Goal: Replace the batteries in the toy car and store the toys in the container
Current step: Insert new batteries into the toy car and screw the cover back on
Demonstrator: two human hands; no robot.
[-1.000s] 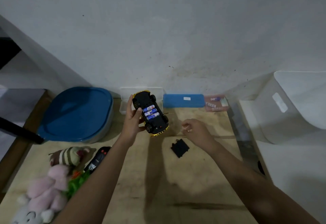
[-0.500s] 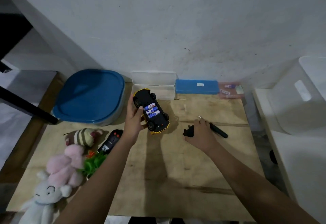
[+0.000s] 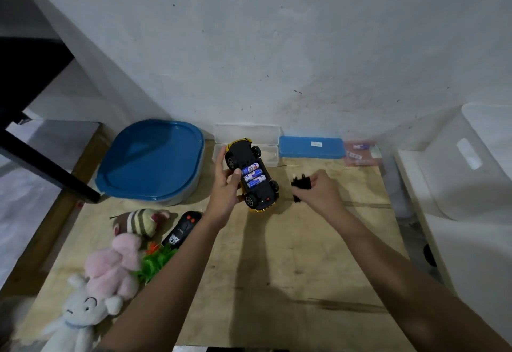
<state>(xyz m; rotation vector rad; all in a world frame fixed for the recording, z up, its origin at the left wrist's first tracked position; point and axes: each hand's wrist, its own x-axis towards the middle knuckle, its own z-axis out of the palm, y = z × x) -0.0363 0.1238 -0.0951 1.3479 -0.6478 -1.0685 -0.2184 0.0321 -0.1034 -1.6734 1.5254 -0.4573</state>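
Above tabletop (image 3: 277, 254), car (image 3: 260, 193) gripped underside-up by left hand (image 3: 225, 188); batteries (image 3: 252, 175) seated. Cover (image 3: 300, 184) gripped by right hand (image 3: 322, 191). Next, judged: cover to be aligned over bay, closed.

Plywood tabletop (image 3: 277, 263): blue-lidded container (image 3: 151, 162), clear case (image 3: 246, 132), blue case (image 3: 311, 146), battery packet (image 3: 360, 154), remote control (image 3: 182, 228), striped plush (image 3: 138, 221), pink plush (image 3: 116, 268), white plush (image 3: 77, 317).

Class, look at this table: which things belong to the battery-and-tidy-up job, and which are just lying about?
Job in hand: toy car, held in the left hand; batteries in it; battery cover, pinched by the right hand; remote; soft toys; blue-lidded tub, probably the container.
Lying about: blue case; clear case.
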